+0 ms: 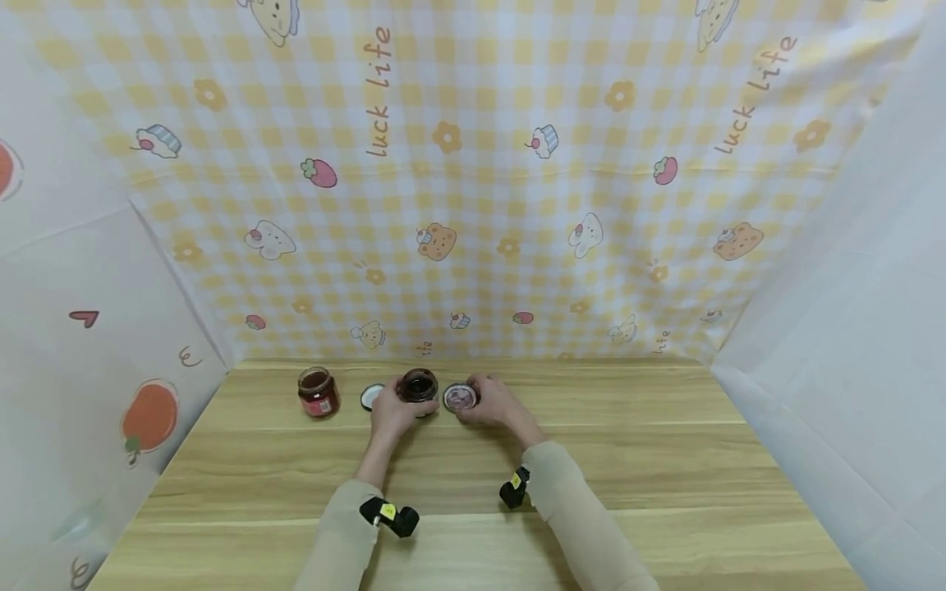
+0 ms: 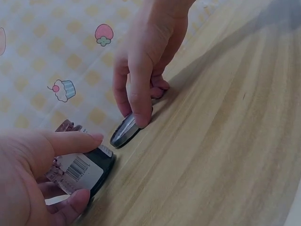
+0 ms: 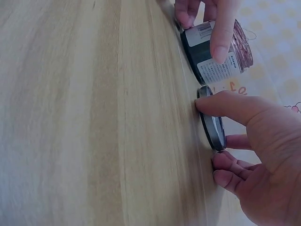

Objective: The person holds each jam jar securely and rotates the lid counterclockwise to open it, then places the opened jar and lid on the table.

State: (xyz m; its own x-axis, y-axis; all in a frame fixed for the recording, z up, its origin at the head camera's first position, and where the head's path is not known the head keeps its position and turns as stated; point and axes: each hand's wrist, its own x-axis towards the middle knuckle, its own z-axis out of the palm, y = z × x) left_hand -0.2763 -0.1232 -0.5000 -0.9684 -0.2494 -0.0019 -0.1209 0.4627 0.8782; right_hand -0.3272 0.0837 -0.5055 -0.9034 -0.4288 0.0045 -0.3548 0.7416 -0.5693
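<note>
My left hand (image 1: 395, 413) grips an uncapped glass jar (image 1: 420, 387) with dark residue inside; its labels and barcode show in the left wrist view. The jar (image 2: 84, 172) stands upright on the table between the thumb and fingers. Just right of it, my right hand (image 1: 493, 402) pinches a round jar lid (image 1: 460, 398) by its rim. That lid (image 3: 211, 122) lies at the tabletop with its stained inner side up, thumb on one edge and fingers at the other.
A second open jar (image 1: 319, 392) with red contents stands to the left. Between the two jars lies another lid (image 1: 372, 397), white side up, partly behind my left hand. The wooden table (image 1: 628, 460) ends at a checked cloth backdrop (image 1: 480, 205).
</note>
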